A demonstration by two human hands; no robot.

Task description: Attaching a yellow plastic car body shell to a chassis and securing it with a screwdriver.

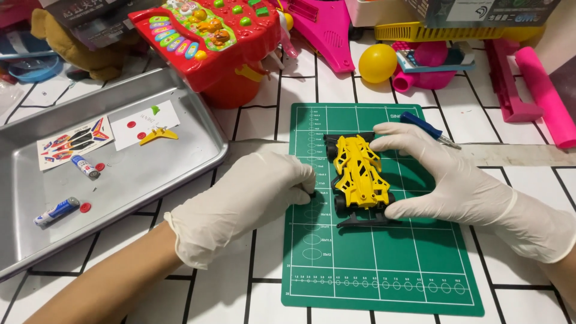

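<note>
A small yellow and black toy race car (356, 174) sits on a green cutting mat (384, 258). My right hand (456, 180), in a white glove, grips the car from its right side, thumb at the rear and fingers over the front. My left hand (252, 198), also gloved, rests at the mat's left edge beside the car, its fingertips pinched on a small dark part that I can barely see.
A metal tray (180, 171) at left holds two batteries (57, 211), a sticker sheet (72, 143), a yellow wing part (158, 135) and small red pieces. A blue-handled screwdriver (427, 128) lies beyond the mat. Colourful toys, a yellow ball (377, 63) and pink plastic parts crowd the far side.
</note>
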